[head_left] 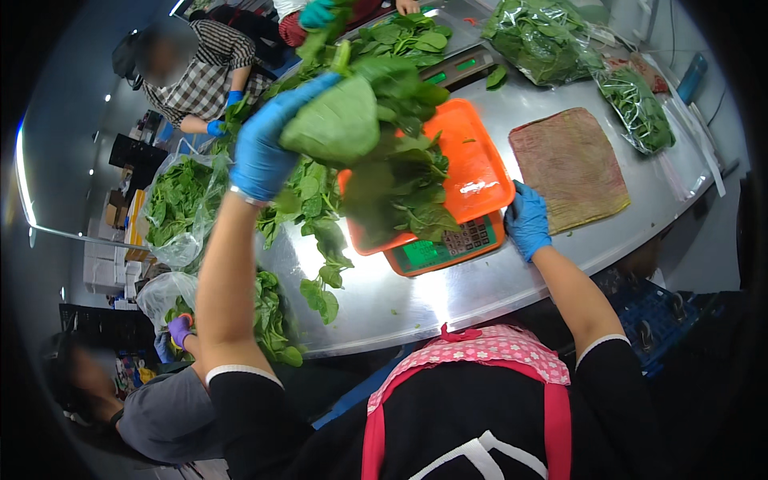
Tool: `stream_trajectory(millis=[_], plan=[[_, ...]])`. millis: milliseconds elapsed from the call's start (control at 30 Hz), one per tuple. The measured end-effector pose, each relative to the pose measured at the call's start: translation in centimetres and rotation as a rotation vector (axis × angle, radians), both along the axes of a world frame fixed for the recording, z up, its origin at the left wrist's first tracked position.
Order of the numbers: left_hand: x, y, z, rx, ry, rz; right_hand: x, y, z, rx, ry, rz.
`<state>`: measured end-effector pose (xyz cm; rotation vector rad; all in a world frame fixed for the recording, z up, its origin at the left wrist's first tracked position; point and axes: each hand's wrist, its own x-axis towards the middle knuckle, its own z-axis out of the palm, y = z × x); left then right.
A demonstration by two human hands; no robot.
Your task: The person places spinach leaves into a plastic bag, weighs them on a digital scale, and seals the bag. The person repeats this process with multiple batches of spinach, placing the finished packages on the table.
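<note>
My left hand [270, 144], in a blue glove, is raised and closed around a bunch of leafy greens [340, 120]. The bunch hangs over an orange tray [472, 160], and its lower leaves are smeared by motion. Beneath the tray stands an orange scale [460, 242] with a green lit display and a keypad, partly covered by leaves. My right hand [528, 220], also blue-gloved, is at the right edge of the tray and scale, its fingers bent against the tray's corner. Loose leafy stems [320, 256] lie on the metal table [384, 308] left of the scale.
A folded brownish cloth [572, 168] lies right of the scale. Bagged greens [544, 44] and a smaller packed bag [638, 110] sit at the far right. An open plastic bag of greens [180, 204] stands at the left. Co-workers [212, 68] handle greens at the left and far side.
</note>
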<state>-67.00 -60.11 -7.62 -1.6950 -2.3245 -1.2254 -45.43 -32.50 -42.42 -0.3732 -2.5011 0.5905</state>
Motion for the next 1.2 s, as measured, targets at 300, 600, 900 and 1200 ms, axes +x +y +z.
stream_trajectory(millis=[300,600,900,1200], plan=[[2.6,2.7,-12.9,-0.53,0.269,-0.004,-0.2,-0.2,-0.3,0.021,-0.035,0.023],[2.1,1.3,-5.6,-0.703,0.105,0.091,0.0,0.0,-0.1,-0.028,-0.096,0.036],[3.0,-4.0,-0.9,-0.309,-0.318,0.179,-0.5,0.1,-0.3,0.004,0.09,0.109],[-0.5,-9.9,-4.5,-0.281,-0.402,0.291,-0.6,1.8,-2.1,-0.006,0.099,0.162]])
